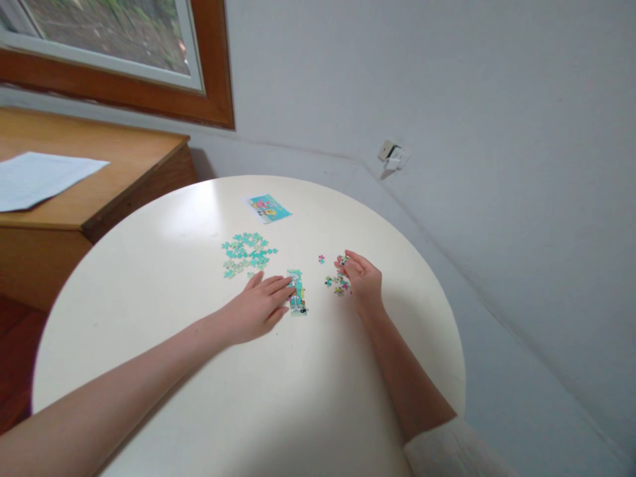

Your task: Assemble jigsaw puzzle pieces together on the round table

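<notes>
My left hand (262, 306) lies flat with its fingers stretched out, the fingertips resting on the left edge of a joined strip of jigsaw puzzle (298, 298). My right hand (362, 278) is closed in a pinch on a puzzle piece (342, 260) at its fingertips. Just below those fingers sits a small group of loose multicoloured pieces (338, 285), partly hidden by the hand. One pink piece (321, 259) lies apart to the left of my right hand. Beyond my left hand spreads a pile of teal and pale green pieces (246, 253).
A picture card (269, 208) lies at the far side of the round white table (199, 397). To the left stands a wooden desk (139, 149) with a white paper (47, 175). A wall socket with a plug (395, 156) is on the wall behind.
</notes>
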`<state>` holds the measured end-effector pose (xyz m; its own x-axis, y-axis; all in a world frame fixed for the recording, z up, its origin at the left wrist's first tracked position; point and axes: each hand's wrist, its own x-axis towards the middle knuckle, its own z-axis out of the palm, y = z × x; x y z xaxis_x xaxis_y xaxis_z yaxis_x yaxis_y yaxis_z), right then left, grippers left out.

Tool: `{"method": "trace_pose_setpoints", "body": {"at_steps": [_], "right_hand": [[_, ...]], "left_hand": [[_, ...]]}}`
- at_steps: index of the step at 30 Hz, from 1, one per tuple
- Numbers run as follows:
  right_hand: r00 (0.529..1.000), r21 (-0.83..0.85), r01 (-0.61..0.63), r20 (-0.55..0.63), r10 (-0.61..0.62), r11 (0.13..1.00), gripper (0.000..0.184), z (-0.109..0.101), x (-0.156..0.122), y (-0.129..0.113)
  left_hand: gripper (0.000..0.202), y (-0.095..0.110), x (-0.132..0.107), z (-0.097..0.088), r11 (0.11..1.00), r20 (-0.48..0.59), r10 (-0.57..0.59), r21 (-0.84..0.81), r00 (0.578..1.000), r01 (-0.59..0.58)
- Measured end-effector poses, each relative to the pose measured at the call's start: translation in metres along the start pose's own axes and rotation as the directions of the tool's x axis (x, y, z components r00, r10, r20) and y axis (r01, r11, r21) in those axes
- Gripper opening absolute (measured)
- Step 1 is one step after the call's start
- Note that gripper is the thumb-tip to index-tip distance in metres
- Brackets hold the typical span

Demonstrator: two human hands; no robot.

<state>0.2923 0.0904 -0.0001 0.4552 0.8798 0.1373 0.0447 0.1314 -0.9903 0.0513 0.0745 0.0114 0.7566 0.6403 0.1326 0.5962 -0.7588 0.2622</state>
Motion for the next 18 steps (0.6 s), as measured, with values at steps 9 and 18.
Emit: {"method": "trace_pose_setpoints", "body": {"at_steps": [9,18], "right_hand": [[1.000,0.000,0.014,0.018,-0.014,1.000,0.038,-0.0006,0.0004,0.0021],[1.000,0.063,-0.009,0.011,0.008,0.998,0.041,0.0002,0.0002,0.0029]], "left_hand": [[0.042,0.0003,-0.0004,-0.0007,1.000,0.013,0.002,-0.005,1.000,-0.002],[0.041,0.0013,-0.0002,-0.0016,1.000,0.006,0.005,0.000,1.000,-0.005]]}}
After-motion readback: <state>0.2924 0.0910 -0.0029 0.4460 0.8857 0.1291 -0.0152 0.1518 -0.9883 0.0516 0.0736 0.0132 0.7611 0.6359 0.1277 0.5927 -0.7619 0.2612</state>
